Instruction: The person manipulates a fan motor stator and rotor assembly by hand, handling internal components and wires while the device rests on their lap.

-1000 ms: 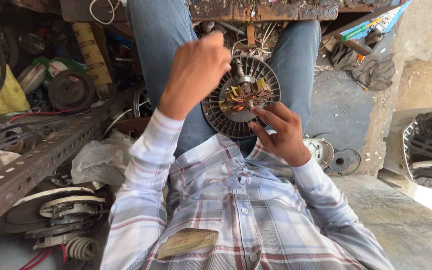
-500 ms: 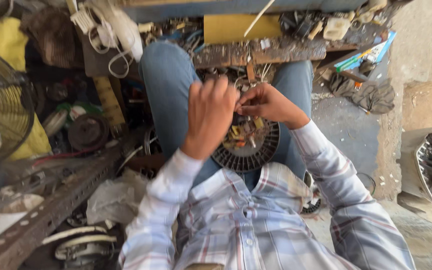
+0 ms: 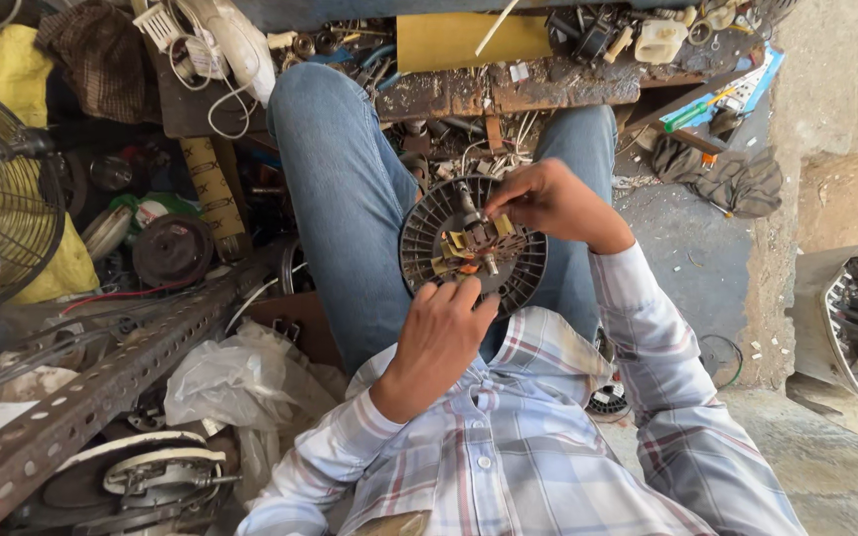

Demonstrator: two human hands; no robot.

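Your left hand [image 3: 439, 337] grips the near rim of the fan motor [image 3: 471, 248], fingers curled over the edge and clamped on it. Your right hand [image 3: 548, 203] is at the far right side, fingertips pinched at the copper windings [image 3: 469, 243] near the hub; can't tell whether they grip a wire or just press on it. Hands sit apart, on opposite edges of the disc.

Motor rests on your lap between the jean-clad knees [image 3: 350, 189], just near of the workbench [image 3: 508, 89].

Progress, as I read it: housing is already off and the finned round body is exposed, windings and yellow insulation visible in the middle. Nothing looks detached from the core yet, so the coil work seems to be underway rather than finished.

Orientation: disc face points up toward you, tilted slightly. Shaft [image 3: 469, 203] sticks out of the hub and leans toward the far side, so the long axis runs roughly near-to-far, angled up.

Around it: perforated steel angle [image 3: 101, 387] at left, with a white plastic bag [image 3: 230, 382] beside it. Wire fan guard [image 3: 2, 228] at far left. Grey rag [image 3: 737, 179] on the floor at right.
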